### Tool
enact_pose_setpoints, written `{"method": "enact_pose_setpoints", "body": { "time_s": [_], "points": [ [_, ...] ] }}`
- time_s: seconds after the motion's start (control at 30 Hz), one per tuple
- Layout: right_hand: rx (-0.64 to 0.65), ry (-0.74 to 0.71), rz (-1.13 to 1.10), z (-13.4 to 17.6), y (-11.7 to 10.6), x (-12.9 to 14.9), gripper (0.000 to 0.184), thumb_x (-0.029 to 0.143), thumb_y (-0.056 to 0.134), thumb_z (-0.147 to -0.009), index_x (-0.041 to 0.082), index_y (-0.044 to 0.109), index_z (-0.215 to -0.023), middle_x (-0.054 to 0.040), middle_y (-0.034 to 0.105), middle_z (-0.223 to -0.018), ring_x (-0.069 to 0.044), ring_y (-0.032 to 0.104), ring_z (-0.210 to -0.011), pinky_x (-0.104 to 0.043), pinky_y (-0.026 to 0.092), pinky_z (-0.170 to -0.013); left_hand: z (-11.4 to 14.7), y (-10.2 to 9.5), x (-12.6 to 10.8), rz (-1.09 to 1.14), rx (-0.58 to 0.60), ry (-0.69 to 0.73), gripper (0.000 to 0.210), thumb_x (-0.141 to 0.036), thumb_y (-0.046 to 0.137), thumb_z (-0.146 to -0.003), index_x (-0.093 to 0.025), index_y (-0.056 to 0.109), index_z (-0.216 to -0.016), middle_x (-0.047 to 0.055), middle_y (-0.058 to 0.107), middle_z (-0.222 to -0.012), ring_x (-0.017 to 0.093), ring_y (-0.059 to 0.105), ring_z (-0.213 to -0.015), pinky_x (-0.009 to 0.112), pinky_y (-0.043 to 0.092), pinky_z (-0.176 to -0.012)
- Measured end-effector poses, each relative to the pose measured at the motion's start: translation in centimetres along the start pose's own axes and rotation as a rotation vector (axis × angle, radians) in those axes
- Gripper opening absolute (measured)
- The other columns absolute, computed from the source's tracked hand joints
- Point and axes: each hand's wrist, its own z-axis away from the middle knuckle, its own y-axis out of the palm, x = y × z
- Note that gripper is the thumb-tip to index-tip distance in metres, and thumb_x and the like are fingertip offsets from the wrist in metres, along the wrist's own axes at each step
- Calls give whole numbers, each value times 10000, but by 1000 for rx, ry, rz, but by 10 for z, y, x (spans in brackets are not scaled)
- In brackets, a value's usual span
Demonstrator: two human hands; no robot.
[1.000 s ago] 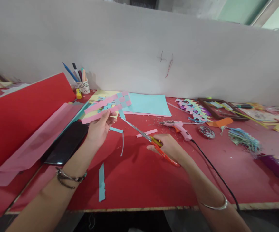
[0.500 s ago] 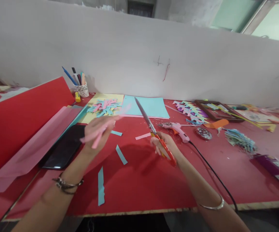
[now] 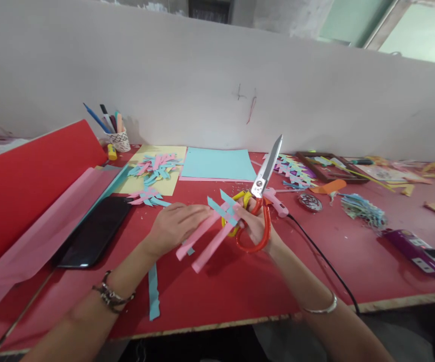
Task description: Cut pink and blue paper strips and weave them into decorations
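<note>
My right hand (image 3: pixel 254 224) has the scissors (image 3: pixel 260 188) hooked in it, with red and yellow handles and the steel blades pointing up and right. Its thumb and finger also pinch a woven piece of pink and blue paper strips (image 3: pixel 228 215), whose two pink tails hang down to the left. Against this piece's left side, my left hand (image 3: pixel 182 223) has its fingers together; its fingertips are partly hidden by the paper. A loose blue paper strip (image 3: pixel 153 294) lies below my left hand, and part of another shows behind the pink tails.
Interlaced strips pile on a yellow sheet (image 3: pixel 168 186) beside a blue sheet (image 3: pixel 217 163). A pink glue gun (image 3: pixel 277 202) with a black cord lies right of my right hand. A black phone (image 3: pixel 93 234) and pink paper (image 3: pixel 44 226) lie left. A pen cup (image 3: pixel 120 140) stands behind.
The scissors have swung from pointing up-left to up-right. Pink strips from my left hand are now interlaced with blue ones between both hands. A strip cluster now shows at the yellow sheet's front edge.
</note>
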Motion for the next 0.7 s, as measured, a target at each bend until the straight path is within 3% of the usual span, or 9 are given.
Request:
{"method": "enact_pose_setpoints", "body": {
  "time_s": [0.1, 0.17, 0.23, 0.37, 0.47, 0.57, 0.7],
  "points": [
    [-23, 9, 6, 0, -1, 2, 302, 371, 626, -651, 212, 369, -656, 104, 351, -455, -38, 299, -359, -197, 279, -375, -1, 6, 0, 442, -89, -406, 218, -301, 457, -780, -214, 630, -881, 28, 666, -678, 134, 595, -550, 257, 469, -563],
    [16, -2, -2, 1, -1, 3, 293, 370, 617, -663, 209, 372, -657, 105, 349, -457, -33, 290, -361, -193, 276, -379, -4, 10, 0, 773, -45, -626, 267, -407, 477, -753, -191, 624, -812, 21, 631, -634, 119, 552, -472, 256, 461, -506],
    [64, -9, 11, 2, 0, 3, 280, 369, 606, -678, 206, 379, -658, 102, 359, -465, -31, 295, -365, -189, 274, -381, -5, 13, -2, 976, 44, -750, 306, -467, 547, -686, -180, 617, -766, 9, 598, -595, 115, 530, -454, 251, 448, -471],
    [112, 14, 65, 4, 3, -1, 280, 375, 600, -685, 204, 381, -653, 99, 371, -469, -32, 298, -368, -187, 261, -375, -3, 18, -9, 985, 189, -802, 212, -383, 642, -633, -190, 617, -717, -56, 484, -487, 80, 447, -420, 204, 378, -422],
    [146, 35, 111, 4, 2, -4, 286, 410, 574, -702, 208, 376, -657, 99, 352, -451, -42, 291, -364, -197, 274, -379, -2, 19, -11, 883, 214, -789, 192, -365, 634, -647, -185, 594, -590, -60, 449, -457, 73, 399, -414, 200, 326, -409],
    [158, 44, 207, 3, -3, 0, 296, 463, 468, -764, 217, 345, -655, 102, 296, -419, -59, 277, -357, -215, 268, -385, -3, 16, -6, 789, 61, -819, 210, -352, 645, -634, -189, 568, -527, -50, 461, -446, 88, 414, -427, 217, 326, -421],
    [98, -66, 605, 2, -12, 14, 319, 478, 493, -724, 220, 315, -666, 82, 294, -518, -73, 290, -445, -234, 254, -444, -7, 4, 9, 748, -256, -850, 298, -325, 664, -610, -195, 482, -413, -49, 444, -395, 80, 397, -394, 220, 324, -414]
  ]
}}
